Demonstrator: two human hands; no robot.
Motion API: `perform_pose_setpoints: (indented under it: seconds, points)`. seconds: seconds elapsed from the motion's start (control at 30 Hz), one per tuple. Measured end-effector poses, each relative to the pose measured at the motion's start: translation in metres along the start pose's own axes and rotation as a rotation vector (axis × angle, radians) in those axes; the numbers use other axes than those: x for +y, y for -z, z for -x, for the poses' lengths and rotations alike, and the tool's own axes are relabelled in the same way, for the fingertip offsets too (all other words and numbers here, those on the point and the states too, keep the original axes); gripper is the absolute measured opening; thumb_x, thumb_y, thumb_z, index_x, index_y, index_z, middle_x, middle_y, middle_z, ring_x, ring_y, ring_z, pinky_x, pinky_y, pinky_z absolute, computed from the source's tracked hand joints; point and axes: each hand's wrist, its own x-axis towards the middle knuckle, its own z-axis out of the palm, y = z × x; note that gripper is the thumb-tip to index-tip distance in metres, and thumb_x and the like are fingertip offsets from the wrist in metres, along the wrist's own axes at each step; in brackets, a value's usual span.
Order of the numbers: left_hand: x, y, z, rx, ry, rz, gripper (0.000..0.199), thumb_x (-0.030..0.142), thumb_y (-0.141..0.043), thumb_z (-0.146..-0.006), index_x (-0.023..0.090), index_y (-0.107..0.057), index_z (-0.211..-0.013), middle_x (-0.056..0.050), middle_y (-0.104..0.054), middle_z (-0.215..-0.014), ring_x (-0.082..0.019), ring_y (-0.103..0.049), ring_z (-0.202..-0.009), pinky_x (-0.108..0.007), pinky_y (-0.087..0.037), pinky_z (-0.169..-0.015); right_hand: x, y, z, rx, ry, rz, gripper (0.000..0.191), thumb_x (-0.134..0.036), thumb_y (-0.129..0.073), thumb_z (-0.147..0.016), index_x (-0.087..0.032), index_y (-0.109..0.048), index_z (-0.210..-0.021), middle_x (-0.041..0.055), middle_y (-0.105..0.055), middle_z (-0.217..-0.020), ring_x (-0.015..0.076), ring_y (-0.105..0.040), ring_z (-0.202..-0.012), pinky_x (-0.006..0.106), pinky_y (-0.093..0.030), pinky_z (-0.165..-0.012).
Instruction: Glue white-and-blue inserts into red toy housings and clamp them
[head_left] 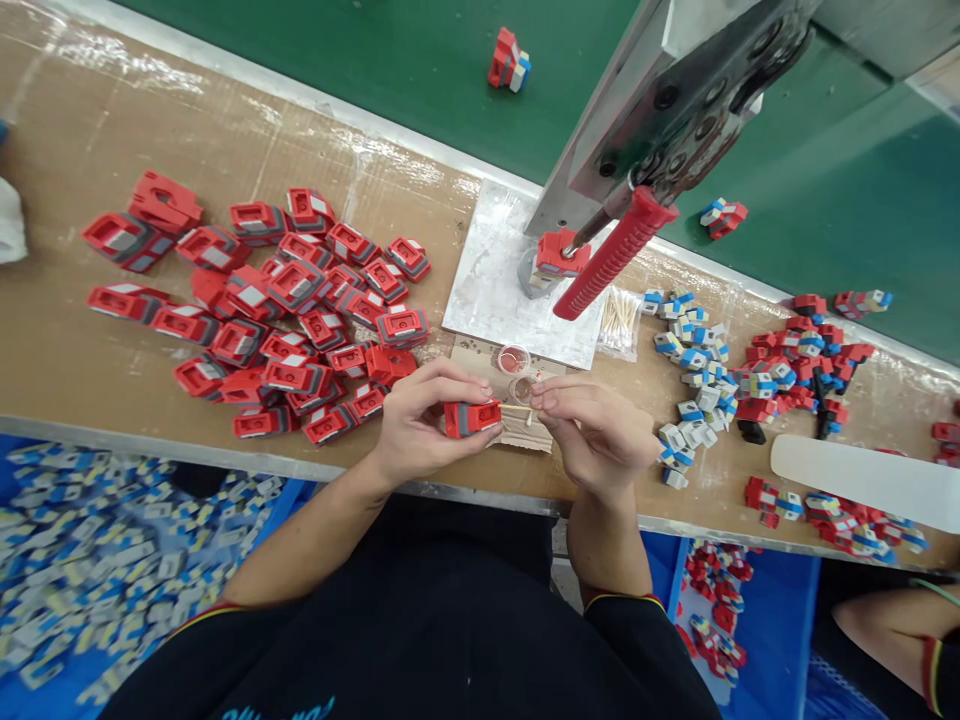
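Note:
My left hand is closed round a small red and grey plastic toy part, pinched between thumb and fingers. In my right hand a thin cotton swab is pinched, its tip touching or close by the right end of the part. Just beyond my hands stand two small round clear cups; one cup holds something red, and the nearer cup is partly hidden by my fingers. Another swab lies on the cardboard beneath.
A toggle press with a red handle rises from a metal plate, a red part under its tip. Red parts pile at left, white-blue pieces at right. A bag of swabs lies beside the plate. Another person's arm shows lower right.

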Motion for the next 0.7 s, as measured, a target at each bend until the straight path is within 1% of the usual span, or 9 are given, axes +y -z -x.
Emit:
perform_pose_setpoints:
  seconds: [0.1, 0.27, 0.43, 0.6, 0.7]
  points:
    - [-0.0002, -0.0001, 0.0001, -0.006, 0.002, 0.007, 0.028, 0.027, -0.096, -0.08, 0.023, -0.081, -0.103, -0.005, -0.08, -0.094, -0.018, -0.08, -0.079, -0.028, -0.066, -0.071, 0.0004, -0.0004, 0.0003, 0.0, 0.005, 0.0, 0.034, -0.003, -0.073, -0.093, -0.028, -0.079, -0.115, -0.0005, -0.085, -0.084, 0.0214, -0.085, -0.08, 0.033, -0.072, -0.072]
    - [0.0, 0.0, -0.0008, -0.019, 0.0, 0.022, 0.028, 0.028, -0.097, -0.08, 0.023, -0.081, -0.103, -0.005, -0.08, -0.092, -0.017, -0.078, -0.078, -0.026, -0.064, -0.069, 0.0002, -0.0019, 0.0005, -0.002, 0.031, 0.001, 0.033, -0.002, -0.073, -0.093, -0.025, -0.079, -0.115, 0.0017, -0.086, -0.086, 0.0223, -0.085, -0.082, 0.034, -0.073, -0.073]
    - [0.0002, -0.0007, -0.001, -0.051, 0.025, 0.038, 0.027, 0.031, -0.096, -0.08, 0.022, -0.082, -0.102, -0.006, -0.082, -0.089, -0.017, -0.077, -0.075, -0.026, -0.062, -0.065, -0.0013, -0.003, -0.0004, -0.011, 0.044, -0.037, 0.033, -0.006, -0.072, -0.095, -0.028, -0.079, -0.118, 0.0015, -0.086, -0.088, 0.0226, -0.086, -0.082, 0.034, -0.073, -0.072]
    - [0.0003, 0.0, -0.0007, -0.054, 0.057, 0.045, 0.028, 0.034, -0.097, -0.079, 0.022, -0.083, -0.1, -0.006, -0.083, -0.089, -0.017, -0.077, -0.074, -0.026, -0.062, -0.064, -0.0017, -0.0007, -0.0009, -0.048, 0.027, 0.026, 0.028, -0.007, -0.072, -0.095, -0.027, -0.079, -0.113, 0.0012, -0.086, -0.087, 0.0217, -0.085, -0.079, 0.033, -0.072, -0.07]
    - [0.0006, 0.0012, 0.0002, -0.063, 0.105, 0.086, 0.029, 0.033, -0.098, -0.078, 0.022, -0.082, -0.099, -0.007, -0.084, -0.091, -0.018, -0.078, -0.076, -0.027, -0.063, -0.066, -0.0009, 0.0038, 0.0011, -0.001, 0.027, 0.017, 0.022, -0.01, -0.072, -0.097, -0.027, -0.079, -0.109, 0.0012, -0.085, -0.084, 0.0221, -0.084, -0.077, 0.034, -0.071, -0.065]
